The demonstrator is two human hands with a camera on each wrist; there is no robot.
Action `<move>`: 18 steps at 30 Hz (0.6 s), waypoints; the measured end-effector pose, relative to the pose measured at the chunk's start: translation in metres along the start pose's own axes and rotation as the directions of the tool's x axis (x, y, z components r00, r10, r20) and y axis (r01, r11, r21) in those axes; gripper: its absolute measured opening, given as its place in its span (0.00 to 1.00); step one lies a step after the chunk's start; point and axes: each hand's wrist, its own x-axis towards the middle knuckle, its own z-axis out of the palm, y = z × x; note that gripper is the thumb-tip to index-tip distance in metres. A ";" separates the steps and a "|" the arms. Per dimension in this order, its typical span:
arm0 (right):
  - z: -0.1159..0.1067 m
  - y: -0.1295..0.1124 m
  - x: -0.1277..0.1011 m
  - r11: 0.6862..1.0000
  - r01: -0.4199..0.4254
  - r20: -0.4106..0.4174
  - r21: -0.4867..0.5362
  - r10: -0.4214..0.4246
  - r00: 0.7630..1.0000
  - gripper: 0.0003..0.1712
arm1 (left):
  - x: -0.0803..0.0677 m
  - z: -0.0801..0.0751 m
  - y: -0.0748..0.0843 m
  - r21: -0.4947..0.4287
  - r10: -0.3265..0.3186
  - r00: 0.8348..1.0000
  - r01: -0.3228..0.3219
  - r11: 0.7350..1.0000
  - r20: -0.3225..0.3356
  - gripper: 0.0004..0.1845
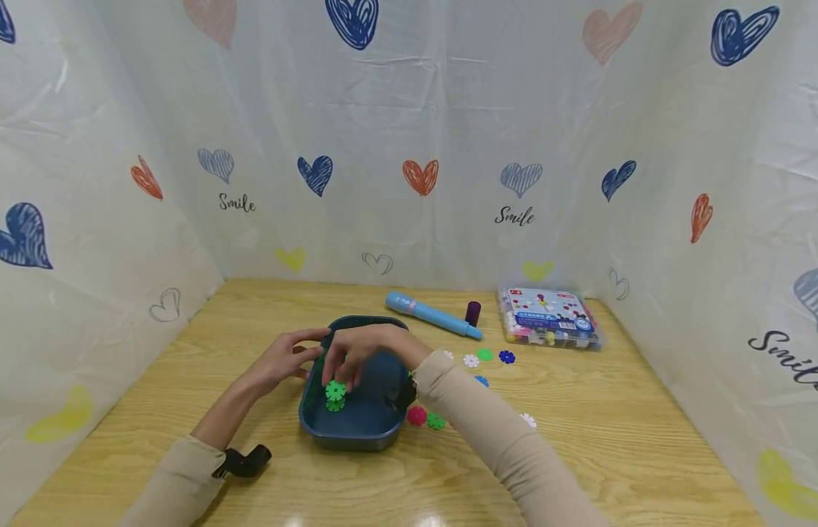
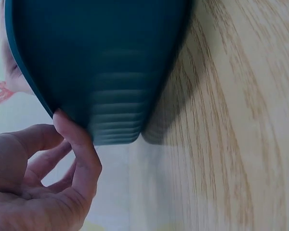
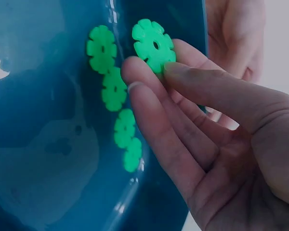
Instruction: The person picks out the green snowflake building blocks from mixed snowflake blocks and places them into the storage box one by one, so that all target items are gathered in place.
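Note:
A dark blue plastic bin [image 1: 356, 443] stands on the table. My right hand [image 1: 362, 348] reaches over it and pinches a green flower-shaped disc [image 3: 154, 43] between thumb and fingers. Beyond the held disc, more green notched shapes [image 3: 101, 49] show in a row along the bin's glossy inside. From the head, another green disc [image 1: 335, 404] appears just under the held one. My left hand [image 1: 283, 360] is at the bin's left side, its fingers loosely bent. In the left wrist view, one fingertip [image 2: 61, 120] touches the rim from outside.
Right of the bin lie loose discs, among them a pink one [image 1: 417, 416], a green one [image 1: 436, 421] and a dark blue one [image 1: 507, 356]. Farther back are a light blue tube [image 1: 428, 313], a dark purple cap [image 1: 473, 313] and a clear case [image 1: 550, 318] of coloured pieces.

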 end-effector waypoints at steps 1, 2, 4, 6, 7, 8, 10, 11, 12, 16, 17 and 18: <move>0.002 0.000 0.002 1.000 -0.002 0.018 0.005 0.002 1.000 0.15 | 0.000 0.000 0.000 -0.006 0.000 1.000 0.000 1.000 0.001 0.26; 0.003 0.000 0.003 1.000 -0.003 0.035 0.005 0.002 0.999 0.15 | 0.000 -0.001 -0.001 -0.008 0.004 1.000 -0.004 1.000 0.004 0.27; 0.006 0.001 0.007 1.000 -0.007 0.058 0.015 0.006 0.998 0.16 | 0.000 -0.001 -0.001 -0.010 0.007 1.000 -0.007 1.000 0.011 0.28; 0.009 0.002 0.010 1.000 -0.009 0.074 0.020 0.008 0.997 0.15 | -0.001 -0.002 -0.002 -0.010 0.007 1.000 -0.007 1.000 0.013 0.29; 0.010 0.002 0.012 1.000 -0.010 0.080 0.022 0.008 0.997 0.15 | -0.001 -0.002 -0.002 -0.009 0.006 1.000 -0.006 1.000 0.013 0.29; 0.011 0.002 0.013 1.000 -0.011 0.084 0.023 0.009 0.996 0.15 | -0.001 -0.002 -0.002 -0.012 0.005 1.000 -0.005 1.000 0.015 0.29; 0.012 0.002 0.016 1.000 -0.019 0.091 0.025 0.017 0.996 0.15 | -0.001 -0.002 -0.002 -0.011 0.006 1.000 -0.006 1.000 0.018 0.29; 0.013 0.001 0.017 1.000 -0.021 0.096 0.020 0.019 0.995 0.15 | -0.001 -0.003 -0.002 -0.011 0.007 1.000 -0.007 1.000 0.019 0.29; 0.013 0.000 0.018 1.000 -0.023 0.100 0.019 0.021 0.995 0.14 | -0.001 -0.003 -0.002 -0.011 0.008 1.000 -0.007 1.000 0.019 0.29; 0.015 -0.002 0.020 0.999 -0.051 0.125 0.009 0.050 0.991 0.15 | -0.001 -0.004 -0.002 -0.017 0.006 1.000 -0.005 1.000 0.018 0.29; 0.015 -0.002 0.021 0.998 -0.060 0.132 0.006 0.059 0.990 0.15 | -0.001 -0.004 -0.002 -0.021 0.005 1.000 -0.004 1.000 0.019 0.29; 0.016 -0.003 0.021 0.998 -0.070 0.138 0.003 0.069 0.988 0.15 | -0.001 -0.004 -0.003 -0.025 0.003 1.000 -0.003 1.000 0.019 0.29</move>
